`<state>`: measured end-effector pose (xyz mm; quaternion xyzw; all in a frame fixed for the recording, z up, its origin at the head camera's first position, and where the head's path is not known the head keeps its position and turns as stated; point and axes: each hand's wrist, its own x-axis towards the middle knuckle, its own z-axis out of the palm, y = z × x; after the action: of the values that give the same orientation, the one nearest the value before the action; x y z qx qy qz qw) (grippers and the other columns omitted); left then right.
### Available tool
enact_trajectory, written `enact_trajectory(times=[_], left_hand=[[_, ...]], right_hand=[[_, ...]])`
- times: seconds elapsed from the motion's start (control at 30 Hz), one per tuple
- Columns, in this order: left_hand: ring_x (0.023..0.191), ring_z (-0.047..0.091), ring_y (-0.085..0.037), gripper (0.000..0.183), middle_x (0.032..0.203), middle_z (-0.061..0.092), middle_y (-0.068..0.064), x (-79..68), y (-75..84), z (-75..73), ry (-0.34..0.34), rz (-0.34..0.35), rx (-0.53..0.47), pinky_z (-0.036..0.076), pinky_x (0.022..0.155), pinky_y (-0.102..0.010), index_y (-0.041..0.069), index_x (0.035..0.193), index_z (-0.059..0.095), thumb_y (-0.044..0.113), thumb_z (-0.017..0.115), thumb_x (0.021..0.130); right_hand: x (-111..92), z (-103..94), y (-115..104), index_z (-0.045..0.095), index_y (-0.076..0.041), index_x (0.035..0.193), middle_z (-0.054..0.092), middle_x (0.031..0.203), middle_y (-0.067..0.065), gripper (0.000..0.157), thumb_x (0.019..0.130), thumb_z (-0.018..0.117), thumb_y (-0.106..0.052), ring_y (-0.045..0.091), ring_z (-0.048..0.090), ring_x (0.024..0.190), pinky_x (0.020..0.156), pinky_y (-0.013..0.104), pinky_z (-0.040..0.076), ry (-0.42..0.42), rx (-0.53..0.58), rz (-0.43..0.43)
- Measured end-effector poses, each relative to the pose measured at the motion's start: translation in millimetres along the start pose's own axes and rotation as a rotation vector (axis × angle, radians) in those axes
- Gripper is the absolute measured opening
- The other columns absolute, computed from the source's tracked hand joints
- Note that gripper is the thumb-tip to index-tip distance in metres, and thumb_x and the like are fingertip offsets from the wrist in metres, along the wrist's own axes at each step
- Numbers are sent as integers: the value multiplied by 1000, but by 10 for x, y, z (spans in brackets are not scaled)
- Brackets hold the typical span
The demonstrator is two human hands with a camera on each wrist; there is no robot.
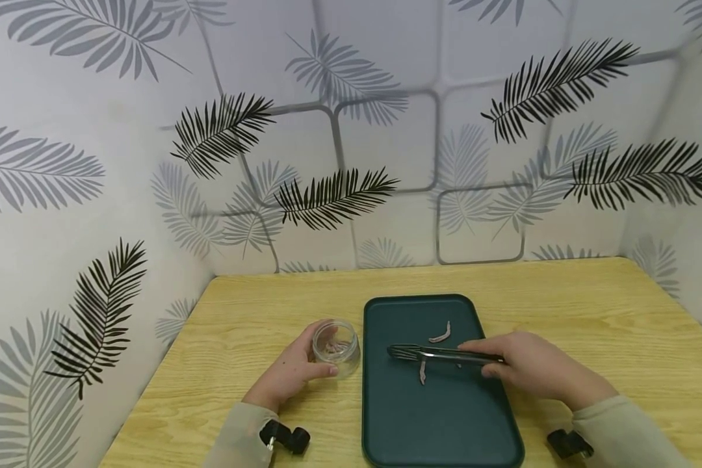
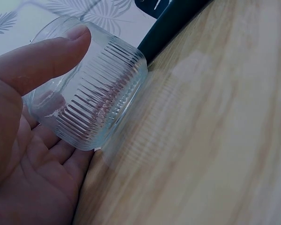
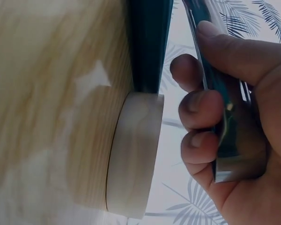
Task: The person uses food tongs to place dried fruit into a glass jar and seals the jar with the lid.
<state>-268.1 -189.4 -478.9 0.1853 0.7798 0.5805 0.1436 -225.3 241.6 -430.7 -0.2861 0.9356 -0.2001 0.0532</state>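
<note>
My left hand (image 1: 291, 372) grips a small clear glass jar (image 1: 346, 365) just left of the dark green tray (image 1: 439, 422). Small brownish-pink pieces (image 1: 336, 347) lie in the jar; its ribbed side shows in the left wrist view, the thumb (image 2: 51, 61) across it. In my right hand (image 1: 532, 365) is a pair of metal tongs (image 1: 444, 354), held level over the tray with the dark tips pointing left. One pale, thin curved strip (image 1: 442, 335) lies on the tray behind the tongs, and another strip (image 1: 422, 374) in front, its upper end overlapped by them.
Beside the tray, below my right hand, a thick round pale wooden disc (image 3: 133, 154) lies on the wood-grain table (image 1: 608, 312). The hand hides it from the head view. A leaf-patterned wall (image 1: 386, 227) stands behind the table and at its sides.
</note>
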Motion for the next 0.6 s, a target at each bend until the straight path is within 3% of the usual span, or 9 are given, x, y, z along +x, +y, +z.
enact_trajectory(times=[0.1, 0.2, 0.37, 0.5, 0.6], left_hand=[[145, 35, -25, 85, 157, 40, -9, 5, -6, -1, 0, 5, 1, 27, 115, -47, 19, 156, 35, 10, 81, 86], [145, 35, -25, 85, 157, 40, -9, 11, -13, -4, -3, 8, 3, 26, 115, -47, 20, 156, 35, 10, 81, 86], [145, 35, -25, 85, 157, 40, -9, 18, -9, -3, -3, 10, 2, 26, 115, -47, 19, 156, 34, 9, 81, 86], [146, 34, -24, 85, 157, 40, -9, 24, -19, -6, -6, 12, 0, 25, 115, -47, 19, 156, 35, 9, 81, 86], [145, 34, -24, 85, 157, 40, -9, 20, -24, -9, -9, 11, -6, 26, 115, -47, 20, 156, 35, 9, 81, 86]], right_hand=[[1, -6, -4, 65, -26, 138, 71, 112, -8, 46, 93, 74, -24, 2, 52, 75, 65, 29, 42, 26, -26, -9], [7, -20, -16, 65, -25, 139, 71, 111, -8, 46, 93, 73, -24, 2, 52, 73, 64, 28, 41, 43, -36, -13], [20, -47, -54, 63, -26, 141, 67, 102, -15, 48, 94, 72, -25, 3, 49, 69, 63, 28, 39, 78, -45, -12], [44, -62, -104, 60, -26, 144, 61, 83, -18, 49, 96, 71, -24, 1, 46, 61, 61, 28, 39, 100, -39, -39], [78, -80, -171, 58, -28, 145, 66, 88, -15, 49, 97, 69, -25, 1, 49, 63, 63, 30, 41, 121, -38, -61]])
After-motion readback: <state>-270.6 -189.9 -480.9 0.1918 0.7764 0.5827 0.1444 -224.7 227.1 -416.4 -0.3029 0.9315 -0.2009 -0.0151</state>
